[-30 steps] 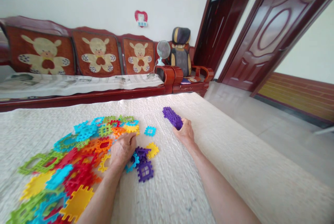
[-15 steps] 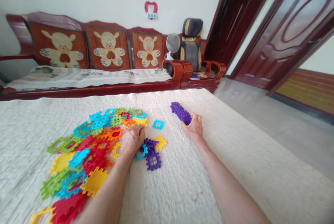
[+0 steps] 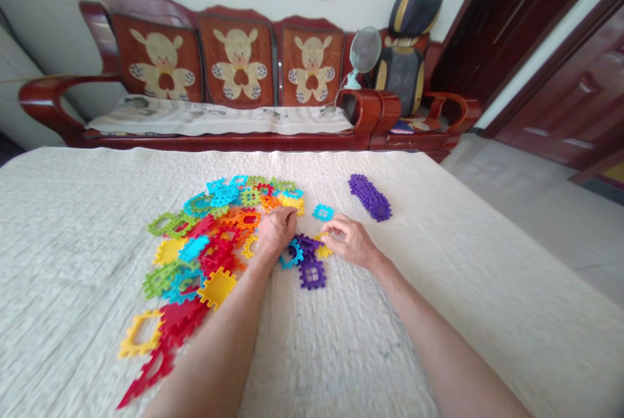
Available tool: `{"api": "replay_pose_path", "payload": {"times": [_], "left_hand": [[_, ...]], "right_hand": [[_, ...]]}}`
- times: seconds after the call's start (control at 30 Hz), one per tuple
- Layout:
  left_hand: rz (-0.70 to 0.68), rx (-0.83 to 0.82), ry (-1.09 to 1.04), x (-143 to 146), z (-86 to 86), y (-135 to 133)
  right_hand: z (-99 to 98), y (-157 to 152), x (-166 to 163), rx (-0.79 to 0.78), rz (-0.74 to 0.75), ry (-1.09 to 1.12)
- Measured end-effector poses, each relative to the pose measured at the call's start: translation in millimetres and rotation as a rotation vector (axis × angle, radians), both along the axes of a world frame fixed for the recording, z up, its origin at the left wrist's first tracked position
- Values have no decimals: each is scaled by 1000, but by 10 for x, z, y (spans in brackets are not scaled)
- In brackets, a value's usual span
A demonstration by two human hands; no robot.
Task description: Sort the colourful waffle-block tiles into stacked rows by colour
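Note:
My left hand (image 3: 277, 231) rests at the right edge of a pile of toothed plastic building tiles. Its fingers are curled, and whatever they hold is hidden beneath them. Beside it lie a blue tile (image 3: 292, 254) and several purple tiles, the nearest a purple window tile (image 3: 312, 275). My right hand (image 3: 353, 239) hovers by a yellow tile (image 3: 322, 249), partly covering it, its bent fingers apart and nothing seen between them. Just beyond those fingers is a small blue window tile (image 3: 322, 212). Farther right, purple tiles stand packed in a slanting row (image 3: 369, 197).
Red, orange, green, blue and yellow tiles spread to the left, with a red triangular tile (image 3: 151, 371) nearest me. All lie on a pale textured table cover (image 3: 341, 353). Behind the table stand a wooden sofa (image 3: 219, 141), a small fan (image 3: 364, 51) and a chair (image 3: 402, 77).
My right hand has let go of the purple row and moved left toward the yellow tile. The left hand stays at the pile. The view has shifted, showing more of the table's left side.

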State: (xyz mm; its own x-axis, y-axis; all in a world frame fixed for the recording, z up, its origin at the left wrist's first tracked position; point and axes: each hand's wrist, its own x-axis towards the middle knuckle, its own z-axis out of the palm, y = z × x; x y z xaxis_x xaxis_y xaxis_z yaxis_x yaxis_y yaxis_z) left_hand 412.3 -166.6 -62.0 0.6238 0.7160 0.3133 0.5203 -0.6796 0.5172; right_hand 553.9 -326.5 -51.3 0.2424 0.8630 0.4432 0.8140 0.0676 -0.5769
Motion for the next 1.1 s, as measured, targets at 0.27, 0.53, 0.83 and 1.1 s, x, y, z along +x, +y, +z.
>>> {"api": "replay_pose_path", "payload": {"times": [0.27, 0.53, 0.83, 1.1], "left_hand": [[-17, 9, -11, 4, -5, -18], [-22, -12, 2, -9, 19, -28], [-26, -22, -6, -5, 28, -27], [-24, -38, -8, -9, 17, -21]], "right_hand": [[-24, 13, -89, -81, 141, -137], [-55, 17, -33, -85, 86, 28], [-79, -79, 270, 63, -160, 71], [-150, -199, 493, 88, -378, -48]]}}
